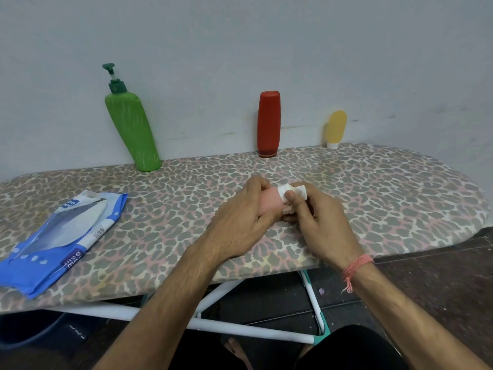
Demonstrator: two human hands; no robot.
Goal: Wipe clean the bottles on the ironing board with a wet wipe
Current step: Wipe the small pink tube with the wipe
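Observation:
My left hand [244, 210] grips a small pink bottle [270, 201] above the middle of the leopard-print ironing board [400, 188]. My right hand [317, 217] pinches a folded white wet wipe [292, 192] against the bottle's right end. At the back of the board stand a green pump bottle [133, 129] on the left, a red bottle [269, 124] upside down on its cap in the middle, and a small yellow tube [336, 128] on the right. Most of the pink bottle is hidden by my fingers.
A blue and white wet-wipe pack [61, 241] lies open on the board's left front. A grey wall [240, 49] rises right behind the bottles. The board's white legs [240, 327] and a dark floor show below its front edge.

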